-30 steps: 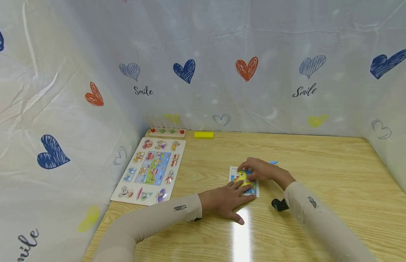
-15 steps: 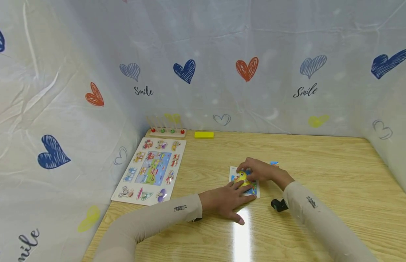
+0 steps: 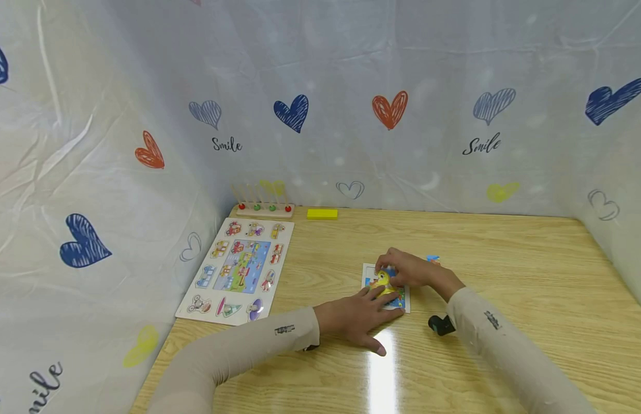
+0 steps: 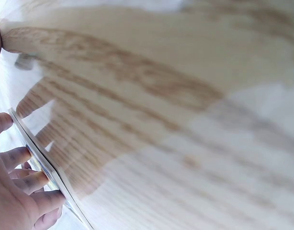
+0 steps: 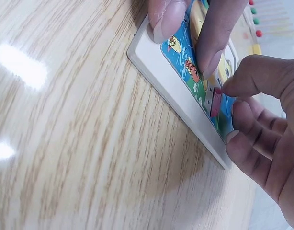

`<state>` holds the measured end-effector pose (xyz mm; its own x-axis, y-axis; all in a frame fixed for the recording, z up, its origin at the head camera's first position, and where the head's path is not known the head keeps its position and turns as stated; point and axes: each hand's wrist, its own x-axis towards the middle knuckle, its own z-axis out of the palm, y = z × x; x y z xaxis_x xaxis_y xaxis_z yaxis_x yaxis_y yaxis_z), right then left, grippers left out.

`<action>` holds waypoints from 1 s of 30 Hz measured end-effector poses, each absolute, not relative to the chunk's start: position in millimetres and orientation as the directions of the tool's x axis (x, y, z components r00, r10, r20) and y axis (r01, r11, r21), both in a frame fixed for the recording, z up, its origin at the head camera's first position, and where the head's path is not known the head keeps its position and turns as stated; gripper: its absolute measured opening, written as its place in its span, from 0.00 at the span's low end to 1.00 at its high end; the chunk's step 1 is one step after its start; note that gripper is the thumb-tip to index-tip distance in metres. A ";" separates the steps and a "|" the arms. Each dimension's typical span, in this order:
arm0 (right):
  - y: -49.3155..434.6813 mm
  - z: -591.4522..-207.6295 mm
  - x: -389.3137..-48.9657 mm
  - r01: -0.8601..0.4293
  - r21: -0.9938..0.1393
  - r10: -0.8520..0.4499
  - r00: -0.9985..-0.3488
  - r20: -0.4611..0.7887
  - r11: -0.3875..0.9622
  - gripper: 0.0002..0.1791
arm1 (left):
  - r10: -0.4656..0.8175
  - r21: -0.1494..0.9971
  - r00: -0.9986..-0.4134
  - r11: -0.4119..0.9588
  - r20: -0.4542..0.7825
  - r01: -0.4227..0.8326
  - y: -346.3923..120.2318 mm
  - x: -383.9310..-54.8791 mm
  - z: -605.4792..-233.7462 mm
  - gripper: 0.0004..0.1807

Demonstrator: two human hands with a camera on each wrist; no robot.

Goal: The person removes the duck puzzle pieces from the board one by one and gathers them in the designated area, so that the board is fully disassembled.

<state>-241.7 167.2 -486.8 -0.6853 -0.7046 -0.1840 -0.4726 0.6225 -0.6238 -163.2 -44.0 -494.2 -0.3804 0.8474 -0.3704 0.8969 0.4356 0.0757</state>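
A small picture puzzle board [image 3: 407, 303] with a white frame and a yellow cartoon animal on blue lies flat on the table. My left hand [image 3: 357, 316] rests on its lower part with straight, spread fingers. Over the upper part, my right hand [image 3: 412, 269] bends its fingers and thumb around a puzzle piece, mostly hidden by the hand. In the right wrist view, the thumb touches a pink-red patch [image 5: 216, 102] of the picture. A loose blue and orange puzzle piece [image 3: 433, 259] lies behind the right wrist. The left wrist view catches the board's edge [image 4: 51, 173] under the fingers.
On the left lies a large peg puzzle board [image 3: 234, 270] with vehicle and toy pictures. Behind it stand a wooden peg rack [image 3: 265, 211] with red and green beads and a yellow block [image 3: 322, 214]. A heart-printed curtain [image 3: 325, 155] encloses the table's back and sides.
My right hand shifts slightly at the board's upper part, and more of the loose piece shows behind its wrist. The left hand stays in place.
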 end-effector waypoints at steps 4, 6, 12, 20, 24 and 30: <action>166.6 -487.3 -241.6 -0.495 -0.607 -0.713 -0.679 -0.176 0.622 0.21 | 0.847 0.079 -0.379 0.436 -0.371 0.897 -44.3 -162.4 -493.1 0.51; 166.6 -487.5 -241.3 -0.505 -0.599 -0.715 -0.677 -0.172 0.622 0.22 | 0.848 0.080 -0.379 0.436 -0.370 0.896 -44.4 -162.0 -492.3 0.51; 168.1 -487.6 -239.3 -0.508 -0.592 -0.716 -0.675 -0.177 0.625 0.23 | 0.852 0.075 -0.378 0.431 -0.362 0.899 -44.4 -162.0 -490.9 0.50; 165.7 -488.8 -240.3 -0.504 -0.581 -0.707 -0.682 -0.186 0.639 0.22 | 0.856 0.071 -0.372 0.422 -0.358 0.904 -45.0 -162.5 -494.0 0.50; 165.2 -488.4 -240.8 -0.494 -0.586 -0.701 -0.689 -0.187 0.642 0.21 | 0.861 0.065 -0.367 0.414 -0.352 0.908 -45.0 -163.7 -496.0 0.50; 165.6 -487.3 -238.2 -0.493 -0.574 -0.694 -0.692 -0.197 0.654 0.22 | 0.856 0.061 -0.371 0.418 -0.359 0.906 -44.8 -163.5 -496.6 0.51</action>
